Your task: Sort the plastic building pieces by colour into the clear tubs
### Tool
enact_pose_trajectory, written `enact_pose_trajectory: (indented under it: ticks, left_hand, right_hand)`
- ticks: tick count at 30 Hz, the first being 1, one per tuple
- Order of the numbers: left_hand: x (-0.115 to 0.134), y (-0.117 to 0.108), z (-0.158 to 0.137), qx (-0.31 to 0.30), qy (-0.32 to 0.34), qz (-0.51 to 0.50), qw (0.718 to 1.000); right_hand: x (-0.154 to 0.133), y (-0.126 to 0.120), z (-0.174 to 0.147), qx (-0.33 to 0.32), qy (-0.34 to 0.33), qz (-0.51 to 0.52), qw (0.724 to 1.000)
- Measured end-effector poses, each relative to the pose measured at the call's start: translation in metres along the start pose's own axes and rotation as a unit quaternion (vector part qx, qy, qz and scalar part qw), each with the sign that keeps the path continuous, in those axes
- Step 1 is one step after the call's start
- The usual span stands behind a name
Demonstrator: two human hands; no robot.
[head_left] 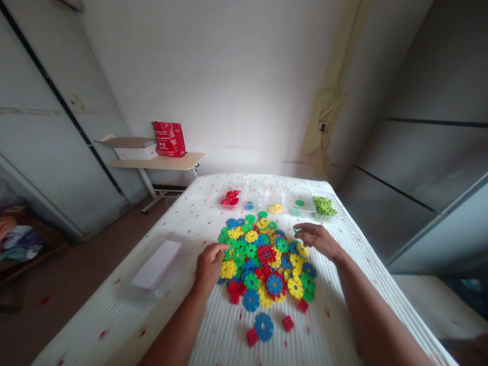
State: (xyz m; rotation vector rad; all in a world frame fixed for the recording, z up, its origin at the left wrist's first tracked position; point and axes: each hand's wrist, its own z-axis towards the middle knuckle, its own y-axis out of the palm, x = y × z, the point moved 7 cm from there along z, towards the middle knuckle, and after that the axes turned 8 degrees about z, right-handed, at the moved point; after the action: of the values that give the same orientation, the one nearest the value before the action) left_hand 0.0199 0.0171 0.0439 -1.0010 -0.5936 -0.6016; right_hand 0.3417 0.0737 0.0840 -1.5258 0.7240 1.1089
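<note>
A pile of flat notched plastic discs (250, 250) in green, yellow and blue lies on the bed cover, mixed with red square pieces (266, 253). At its left edge my left hand (209, 265) is curled, fingertips against the green and yellow discs; what they pinch, if anything, is hidden. My right hand (318, 240) is above the pile's right side, its fingers closed on a small green disc (296, 231), seen nearly edge-on. Behind the pile is a row of clear containers: red pieces (231, 198), blue discs (249, 205), yellow discs (275, 208), green discs (299, 203), light-green pieces (324, 205).
A clear lid or tray (125, 292) with a white sheet (157, 264) lies left of my left hand. A blue disc (264, 327) and loose red pieces (288, 323) lie near me. Beyond stands a side table (171, 161) with a white box (135, 151) and red bag (169, 139).
</note>
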Motion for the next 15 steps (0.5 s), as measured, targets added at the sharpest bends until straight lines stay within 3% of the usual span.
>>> enact_pose_trajectory:
  ticks: [5,11,15]
  left_hand:
    - [-0.001,0.001,0.0,-0.003,-0.001,0.004,1.0]
    - [-0.004,0.002,0.0,-0.001,0.004,0.011,1.0]
    - [-0.004,0.002,0.001,-0.003,0.006,0.012,1.0]
  right_hand:
    - [0.013,0.008,0.001,-0.057,0.032,0.001,0.998]
    - [0.02,-0.005,-0.01,-0.104,0.123,-0.031,0.986]
    - [0.018,-0.024,-0.01,-0.058,0.099,-0.082,0.99]
